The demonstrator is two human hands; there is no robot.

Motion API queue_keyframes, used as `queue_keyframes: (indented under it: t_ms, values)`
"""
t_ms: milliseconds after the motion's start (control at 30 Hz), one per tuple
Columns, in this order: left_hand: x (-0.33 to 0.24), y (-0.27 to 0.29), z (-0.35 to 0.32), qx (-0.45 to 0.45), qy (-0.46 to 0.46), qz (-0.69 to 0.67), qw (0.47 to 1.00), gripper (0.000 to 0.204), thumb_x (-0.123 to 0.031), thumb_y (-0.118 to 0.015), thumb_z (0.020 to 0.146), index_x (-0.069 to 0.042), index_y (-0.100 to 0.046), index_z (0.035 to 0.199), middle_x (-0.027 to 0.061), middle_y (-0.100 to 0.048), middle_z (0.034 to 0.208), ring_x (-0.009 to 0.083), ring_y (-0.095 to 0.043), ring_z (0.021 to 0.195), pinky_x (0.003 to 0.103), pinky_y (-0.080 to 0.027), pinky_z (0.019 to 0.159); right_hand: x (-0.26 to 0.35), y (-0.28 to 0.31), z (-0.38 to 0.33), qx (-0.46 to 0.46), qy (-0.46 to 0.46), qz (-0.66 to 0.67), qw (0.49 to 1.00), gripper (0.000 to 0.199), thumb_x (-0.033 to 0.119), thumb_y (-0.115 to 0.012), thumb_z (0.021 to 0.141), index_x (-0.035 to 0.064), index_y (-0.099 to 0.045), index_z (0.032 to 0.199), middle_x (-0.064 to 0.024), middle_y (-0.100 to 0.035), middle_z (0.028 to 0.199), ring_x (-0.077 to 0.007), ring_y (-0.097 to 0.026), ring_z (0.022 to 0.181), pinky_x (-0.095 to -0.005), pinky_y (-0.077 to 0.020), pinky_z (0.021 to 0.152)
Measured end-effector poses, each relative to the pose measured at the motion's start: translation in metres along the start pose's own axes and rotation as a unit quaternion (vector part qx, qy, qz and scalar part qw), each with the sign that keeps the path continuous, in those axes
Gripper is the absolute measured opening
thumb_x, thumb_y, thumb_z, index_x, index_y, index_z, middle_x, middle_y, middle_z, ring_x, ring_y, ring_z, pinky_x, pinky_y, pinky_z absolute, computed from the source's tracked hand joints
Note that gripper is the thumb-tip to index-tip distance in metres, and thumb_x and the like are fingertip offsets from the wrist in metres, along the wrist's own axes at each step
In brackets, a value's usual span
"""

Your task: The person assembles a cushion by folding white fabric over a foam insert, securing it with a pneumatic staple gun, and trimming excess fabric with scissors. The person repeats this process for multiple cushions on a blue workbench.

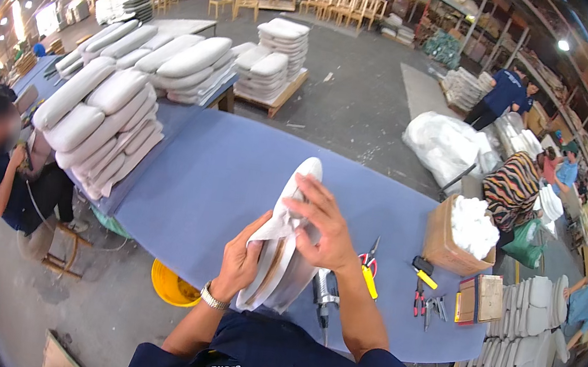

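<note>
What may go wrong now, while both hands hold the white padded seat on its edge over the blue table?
1. The seat cushion stands on edge, steadied only by the left hand and right hand; it may tip or slide.
2. The staple gun and scissors lie right beside it, so a slip could knock them off the blue table.
</note>
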State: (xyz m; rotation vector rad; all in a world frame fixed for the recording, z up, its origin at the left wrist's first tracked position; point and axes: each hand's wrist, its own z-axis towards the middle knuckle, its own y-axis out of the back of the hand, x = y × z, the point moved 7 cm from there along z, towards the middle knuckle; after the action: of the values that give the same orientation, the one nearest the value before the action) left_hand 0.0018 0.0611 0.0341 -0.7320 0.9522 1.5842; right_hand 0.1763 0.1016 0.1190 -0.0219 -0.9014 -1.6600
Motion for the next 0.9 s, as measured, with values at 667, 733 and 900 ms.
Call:
queue_keyframes:
  t_ms: [667, 733, 900]
  values:
    - [-0.029, 0.010, 0.024, -0.017, -0.045, 0.009, 0.999, 0.038, -0.013, -0.062, 0.103, -0.002, -0.062, 0.139, 0.0213, -0.071, 0.128, 0.0318, -0.072, 0.114, 0.039, -0.056, 0.098, 0.009, -0.007, 0.016, -0.080, -0.026, -0.008, 0.996, 0.008, 0.015, -0.078, 0.090, 0.0093, -0.077, 0.096, -0.0062, -0.069, 0.135, -0.0325, -0.061, 0.129, -0.0434, -0.0490, 0.107]
    - [-0.043, 0.010, 0.033, -0.018, -0.058, 0.052, 0.997, 0.036, -0.008, -0.065, 0.100, -0.001, -0.065, 0.136, 0.0214, -0.071, 0.127, 0.0322, -0.072, 0.115, 0.039, -0.057, 0.098, 0.008, -0.009, 0.013, -0.072, -0.027, 0.002, 0.997, 0.008, 0.013, -0.078, 0.091, 0.0087, -0.077, 0.097, -0.0078, -0.068, 0.137, -0.0328, -0.060, 0.132, -0.0439, -0.0493, 0.108]
    - [-0.044, 0.016, 0.036, -0.044, -0.074, 0.031, 0.996, 0.026, -0.009, -0.062, 0.103, 0.002, -0.071, 0.124, 0.0211, -0.070, 0.131, 0.0328, -0.071, 0.117, 0.039, -0.056, 0.099, 0.025, -0.003, 0.012, -0.024, 0.012, 0.013, 1.000, 0.011, 0.008, -0.074, 0.090, 0.0083, -0.075, 0.102, -0.0098, -0.064, 0.143, -0.0350, -0.058, 0.135, -0.0455, -0.0471, 0.111]
